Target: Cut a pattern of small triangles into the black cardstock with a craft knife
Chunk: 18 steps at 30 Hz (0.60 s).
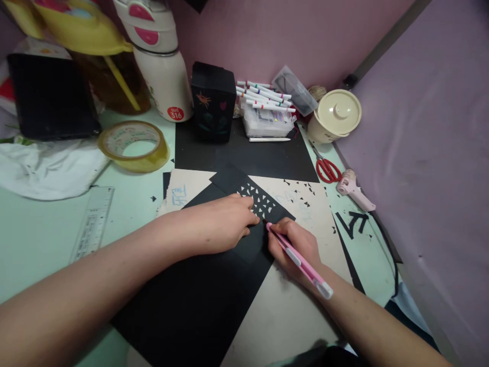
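My left hand [221, 224] lies on a sheet of black paper [198, 295], fingers curled and pressing it down beside a patch of small cut-out triangles [257, 200]. My right hand [296, 247] is closed on a pink craft knife [300, 261], its tip touching the black paper just right of my left fingertips. The black paper rests on a beige cardboard sheet [282, 306].
A roll of clear tape [133, 145] and a transparent ruler [93, 221] lie at left. Behind stand a black box [213, 101], a tray of markers [265, 107], a cream lidded pot [335, 117]. Red scissors [327, 169] and a pink tool [353, 188] lie at right, by the wall.
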Motion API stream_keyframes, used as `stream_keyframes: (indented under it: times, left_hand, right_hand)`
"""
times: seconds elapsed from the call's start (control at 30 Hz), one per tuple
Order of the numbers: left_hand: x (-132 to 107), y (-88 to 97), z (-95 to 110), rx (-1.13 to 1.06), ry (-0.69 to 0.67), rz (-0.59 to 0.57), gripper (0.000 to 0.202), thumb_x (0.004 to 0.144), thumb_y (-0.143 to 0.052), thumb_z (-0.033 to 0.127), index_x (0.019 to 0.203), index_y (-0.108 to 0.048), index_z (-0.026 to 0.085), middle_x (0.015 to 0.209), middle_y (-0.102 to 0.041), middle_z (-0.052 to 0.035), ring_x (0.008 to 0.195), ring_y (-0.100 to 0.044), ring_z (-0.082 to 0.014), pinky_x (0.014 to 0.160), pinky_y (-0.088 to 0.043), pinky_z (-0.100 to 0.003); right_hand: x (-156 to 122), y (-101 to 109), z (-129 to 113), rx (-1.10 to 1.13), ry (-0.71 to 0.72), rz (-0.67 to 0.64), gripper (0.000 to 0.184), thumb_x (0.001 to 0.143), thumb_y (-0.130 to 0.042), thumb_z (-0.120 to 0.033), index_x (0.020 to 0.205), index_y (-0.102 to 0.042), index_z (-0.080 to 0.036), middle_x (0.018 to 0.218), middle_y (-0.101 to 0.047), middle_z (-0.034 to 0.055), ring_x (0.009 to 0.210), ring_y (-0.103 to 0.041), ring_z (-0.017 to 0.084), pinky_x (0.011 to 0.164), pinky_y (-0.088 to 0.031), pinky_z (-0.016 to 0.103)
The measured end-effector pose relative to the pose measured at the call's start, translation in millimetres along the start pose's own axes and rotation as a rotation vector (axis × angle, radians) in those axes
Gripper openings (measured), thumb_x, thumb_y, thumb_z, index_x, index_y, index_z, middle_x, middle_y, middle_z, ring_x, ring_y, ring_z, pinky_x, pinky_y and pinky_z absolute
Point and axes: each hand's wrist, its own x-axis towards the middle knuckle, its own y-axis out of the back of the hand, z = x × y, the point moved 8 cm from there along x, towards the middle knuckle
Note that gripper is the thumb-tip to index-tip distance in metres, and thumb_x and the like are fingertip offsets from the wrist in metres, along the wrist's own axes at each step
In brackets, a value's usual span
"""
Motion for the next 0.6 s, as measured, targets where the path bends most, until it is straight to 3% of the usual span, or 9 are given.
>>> stream_keyframes:
  times: [0.3, 0.6]
  left_hand:
    - [0, -0.6, -3, -0.019, 0.006, 0.013, 0.033, 0.095, -0.047, 0.022, 0.121, -0.067, 0.024, 0.104, -0.058, -0.007, 0.101, -0.054, -0.0244, 0.087, -0.043, -0.036]
    - [4, -0.4, 3, 0.071, 0.082, -0.031, 0.054, 0.085, -0.049, 0.01, 0.136, -0.059, 0.024, 0.11, -0.059, -0.0093, 0.101, -0.057, -0.0253, 0.089, -0.046, -0.035]
  right_hand:
    - [4, -1, -4, -0.048, 0.037, 0.0, 0.018, 0.086, -0.06, -0.007, 0.087, -0.05, -0.022, 0.073, -0.059, 0.0005, 0.062, -0.06, 0.013, 0.057, -0.047, 0.023]
    - [2, -9, -13, -0.135, 0.038, -0.037, 0.02, 0.088, -0.056, -0.005, 0.082, -0.047, -0.022, 0.066, -0.041, -0.0033, 0.054, -0.039, 0.011, 0.051, -0.035, 0.025]
